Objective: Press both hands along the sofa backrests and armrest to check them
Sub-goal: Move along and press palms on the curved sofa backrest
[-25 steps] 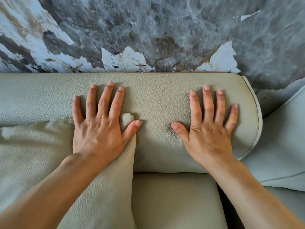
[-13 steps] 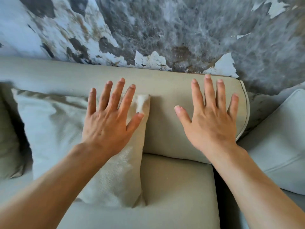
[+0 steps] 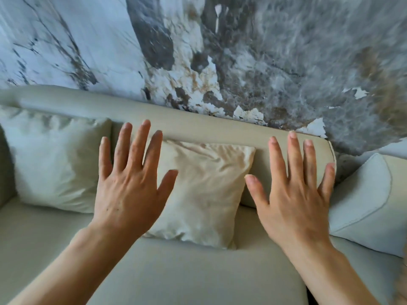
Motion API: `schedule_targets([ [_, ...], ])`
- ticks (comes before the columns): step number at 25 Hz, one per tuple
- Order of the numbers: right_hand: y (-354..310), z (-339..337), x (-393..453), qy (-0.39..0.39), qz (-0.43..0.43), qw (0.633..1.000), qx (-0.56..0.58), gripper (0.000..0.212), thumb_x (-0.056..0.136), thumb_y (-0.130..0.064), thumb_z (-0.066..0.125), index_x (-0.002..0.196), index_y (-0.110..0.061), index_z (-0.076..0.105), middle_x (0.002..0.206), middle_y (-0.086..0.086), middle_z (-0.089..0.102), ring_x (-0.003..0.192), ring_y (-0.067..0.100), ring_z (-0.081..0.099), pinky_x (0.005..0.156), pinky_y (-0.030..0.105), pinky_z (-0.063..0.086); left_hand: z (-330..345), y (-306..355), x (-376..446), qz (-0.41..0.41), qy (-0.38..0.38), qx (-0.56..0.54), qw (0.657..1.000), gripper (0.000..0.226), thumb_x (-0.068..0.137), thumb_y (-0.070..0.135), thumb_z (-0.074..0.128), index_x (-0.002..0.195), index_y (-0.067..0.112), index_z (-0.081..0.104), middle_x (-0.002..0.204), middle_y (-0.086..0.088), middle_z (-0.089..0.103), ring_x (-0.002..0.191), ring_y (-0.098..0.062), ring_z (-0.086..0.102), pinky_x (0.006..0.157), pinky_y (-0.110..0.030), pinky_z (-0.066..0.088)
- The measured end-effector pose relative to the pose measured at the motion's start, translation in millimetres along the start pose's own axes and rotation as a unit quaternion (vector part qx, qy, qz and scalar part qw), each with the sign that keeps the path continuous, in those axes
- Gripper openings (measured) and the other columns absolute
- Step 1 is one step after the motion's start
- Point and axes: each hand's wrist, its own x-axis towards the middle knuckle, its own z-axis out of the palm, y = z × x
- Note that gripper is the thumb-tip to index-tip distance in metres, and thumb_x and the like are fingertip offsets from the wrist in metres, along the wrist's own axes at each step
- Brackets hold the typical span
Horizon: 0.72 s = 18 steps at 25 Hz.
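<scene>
A beige leather sofa backrest [image 3: 198, 126] runs across the view below a marbled wall. Its rounded right end is at the upper right. My left hand [image 3: 130, 188] hovers with fingers spread in front of a cream cushion [image 3: 207, 194], lifted off the backrest and holding nothing. My right hand [image 3: 295, 192] is also spread and empty, raised in front of the backrest's right end. Whether its fingertips touch the leather I cannot tell.
A second pale cushion [image 3: 50, 164] leans on the backrest at the left. The seat [image 3: 187, 274] lies below my forearms. Another sofa section with piped edges [image 3: 365, 203] adjoins on the right. The grey and white marbled wall [image 3: 242, 51] stands right behind.
Both hands have lifted off the backrest, where they pressed flat a second ago, and drawn back toward me. The view has pulled back, showing more seat and both cushions.
</scene>
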Motion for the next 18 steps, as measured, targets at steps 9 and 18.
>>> schedule_targets([
  [9,-96,-257,-26,0.096,0.047,0.994,-0.001,0.075,0.092,-0.061,0.027,0.152,-0.016,0.023,0.161,0.012,0.019,0.148,0.031,0.013,0.112,0.061,0.007,-250,-64,-25,0.010,0.050,-0.031,0.998,0.073,0.089,0.050,0.037,0.148,0.008,0.034,0.162,-0.011,0.019,0.151,-0.031,0.006,0.119,-0.049,-0.006],
  [18,-137,-369,-70,0.089,0.018,0.990,0.108,0.073,0.093,-0.058,0.033,0.153,-0.018,0.020,0.162,0.012,0.014,0.148,0.032,0.008,0.112,0.062,0.004,-381,-75,-102,-0.061,0.060,0.015,0.996,0.071,0.092,0.052,0.033,0.152,0.015,0.025,0.164,-0.009,0.013,0.151,-0.029,0.001,0.119,-0.056,-0.002],
])
